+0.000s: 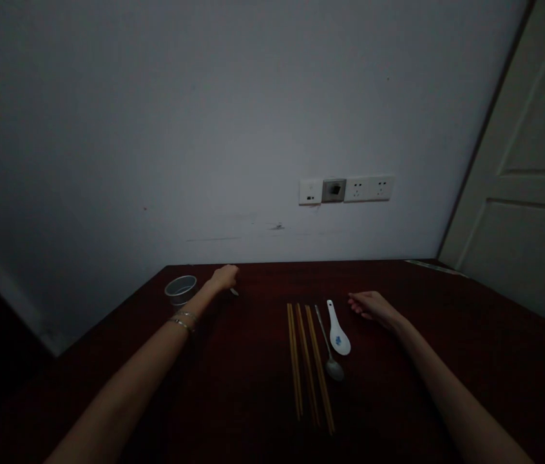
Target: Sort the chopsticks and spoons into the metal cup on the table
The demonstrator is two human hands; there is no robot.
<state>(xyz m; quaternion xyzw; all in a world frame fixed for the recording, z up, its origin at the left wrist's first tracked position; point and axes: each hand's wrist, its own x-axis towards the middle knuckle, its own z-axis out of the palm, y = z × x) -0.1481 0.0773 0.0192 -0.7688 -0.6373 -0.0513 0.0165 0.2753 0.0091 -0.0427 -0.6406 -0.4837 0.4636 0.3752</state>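
Observation:
My left hand [225, 276] is at the far side of the table, its fingers closed. A small pale object [234, 292] pokes out beneath it; most of that is hidden, so its kind cannot be told. Loosely curled, my right hand [372, 305] rests on the table with nothing visible in it. Just left of it lies a white soup spoon [339, 337] with a blue mark in its bowl. Beside that is a long-handled metal spoon [334, 369]. Further left, several wooden chopsticks [294, 361] lie in three pairs, roughly side by side.
A round metal container [180, 290] stands at the table's far left, partly behind my left forearm. The dark red table [248, 361] meets a pale wall [234, 129] with sockets [368, 189]. A white panelled door [533, 167] is on the right.

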